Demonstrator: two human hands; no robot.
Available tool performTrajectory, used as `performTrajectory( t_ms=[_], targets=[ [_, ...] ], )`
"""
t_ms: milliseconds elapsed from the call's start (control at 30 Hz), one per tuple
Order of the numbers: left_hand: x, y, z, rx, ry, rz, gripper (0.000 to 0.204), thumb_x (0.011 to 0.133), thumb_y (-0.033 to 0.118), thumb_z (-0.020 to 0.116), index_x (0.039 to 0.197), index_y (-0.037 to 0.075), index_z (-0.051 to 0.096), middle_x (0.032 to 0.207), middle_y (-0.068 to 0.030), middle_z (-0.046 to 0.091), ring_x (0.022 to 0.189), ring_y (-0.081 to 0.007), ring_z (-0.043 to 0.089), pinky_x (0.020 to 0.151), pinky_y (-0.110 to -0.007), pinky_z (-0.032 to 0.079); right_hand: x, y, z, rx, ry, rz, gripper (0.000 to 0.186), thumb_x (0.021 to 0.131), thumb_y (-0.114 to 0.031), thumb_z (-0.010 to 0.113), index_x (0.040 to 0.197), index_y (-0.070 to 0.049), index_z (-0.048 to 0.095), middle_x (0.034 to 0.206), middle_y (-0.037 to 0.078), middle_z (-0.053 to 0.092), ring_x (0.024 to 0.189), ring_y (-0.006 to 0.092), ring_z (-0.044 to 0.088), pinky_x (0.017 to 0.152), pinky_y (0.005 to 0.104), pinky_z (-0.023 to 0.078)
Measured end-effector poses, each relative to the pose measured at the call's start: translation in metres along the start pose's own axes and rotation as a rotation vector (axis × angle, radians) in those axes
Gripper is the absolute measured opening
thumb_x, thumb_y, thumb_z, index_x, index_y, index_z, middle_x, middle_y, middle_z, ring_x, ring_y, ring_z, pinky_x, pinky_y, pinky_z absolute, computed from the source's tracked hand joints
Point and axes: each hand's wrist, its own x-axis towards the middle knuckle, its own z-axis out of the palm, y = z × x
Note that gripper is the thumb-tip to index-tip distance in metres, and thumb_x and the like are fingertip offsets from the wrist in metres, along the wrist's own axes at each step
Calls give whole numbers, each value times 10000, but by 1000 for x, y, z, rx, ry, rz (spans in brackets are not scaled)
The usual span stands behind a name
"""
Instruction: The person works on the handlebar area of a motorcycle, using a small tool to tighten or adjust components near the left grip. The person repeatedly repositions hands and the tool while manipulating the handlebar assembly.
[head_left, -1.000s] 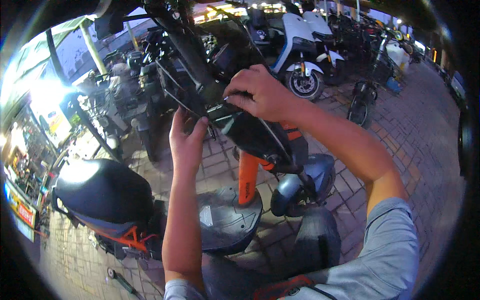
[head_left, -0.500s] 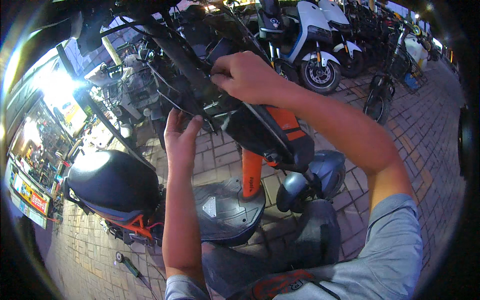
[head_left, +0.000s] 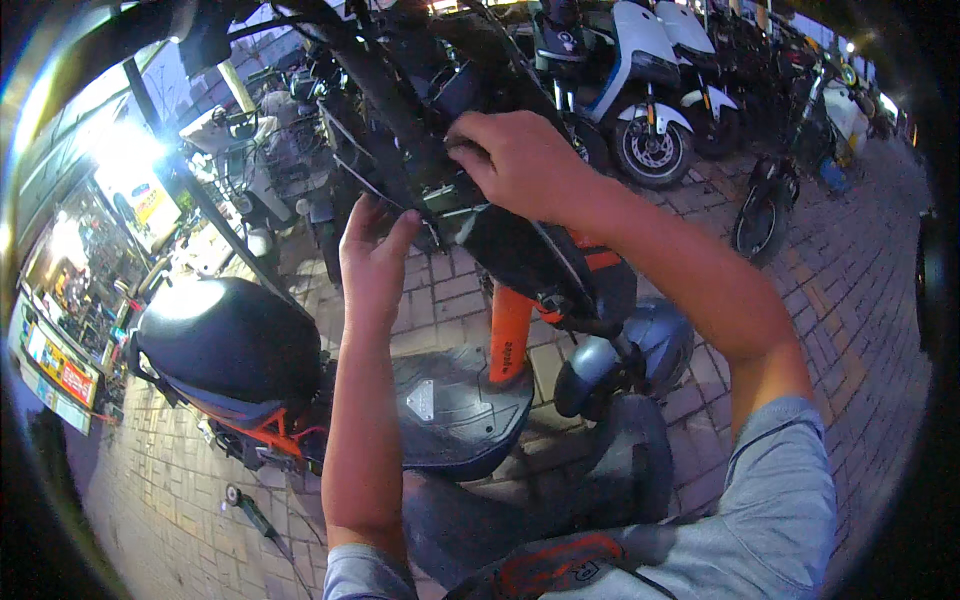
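An electric scooter with an orange stem (head_left: 508, 335), black seat (head_left: 230, 345) and grey footboard (head_left: 435, 400) stands before me. Both my hands are raised at its dark handlebar area. My left hand (head_left: 375, 260) has thumb and fingertips curled around the lower end of a dark part with a thin shiny edge (head_left: 365, 180); what exactly they grip is not clear. Higher up and to the right, the fingers of my right hand (head_left: 525, 165) are bent into a pinch against the dark parts. Whatever lies in that pinch is hidden. A black front cover (head_left: 525, 255) hangs below the right hand.
White scooters (head_left: 640, 60) are parked at the back right, near a dark bicycle (head_left: 770, 210). More bikes with baskets (head_left: 280, 165) stand at the far left beside a brightly lit shop (head_left: 70, 270). A long dark tool with a round end (head_left: 250, 510) lies on the paving.
The whole view has shifted a little, so the scooter's front and both hands sit slightly farther right and lower. Both hands keep nearly the same pose at the handlebar area.
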Motion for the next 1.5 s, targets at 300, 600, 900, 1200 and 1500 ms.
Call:
performTrajectory(
  t_ms=[300,600,900,1200,1500],
  targets=[
    [0,-4,2,-36,4,2,464,854,79,669,1272,-34,504,1157,-86,611,1044,-147,553,931,-283,414,-27,11,1,-57,78,-303,139,784,-119,672,920,-97,650,869,65,629,895,250,601,865,409,414],
    [0,-6,-2,-68,-4,6,421,856,77,666,1244,-19,533,1105,-81,625,1006,-141,561,914,-282,425,-24,6,0,-83,20,-340,162,740,-92,710,892,-99,652,906,55,628,933,255,583,863,410,423],
    [0,-12,-1,-124,-9,14,393,849,84,671,1210,-12,550,1084,-57,630,985,-121,556,882,-278,442,-24,4,-3,-35,4,-358,196,712,-39,714,893,-96,666,847,56,648,836,278,605,852,408,434],
    [1,-16,0,-111,-2,44,426,847,75,663,1236,-32,525,1096,-64,631,992,-112,556,872,-267,447,-16,1,-10,-45,-1,-211,162,752,-57,698,909,-94,680,814,67,652,813,267,616,860,399,424],
    [-1,-14,1,-140,8,-6,514,857,69,658,1316,-48,461,1124,-72,627,998,-114,569,868,-258,460,-9,12,-10,-27,-21,-303,134,790,-106,697,920,-75,693,823,104,657,793,288,614,752,367,473]
  ],
)
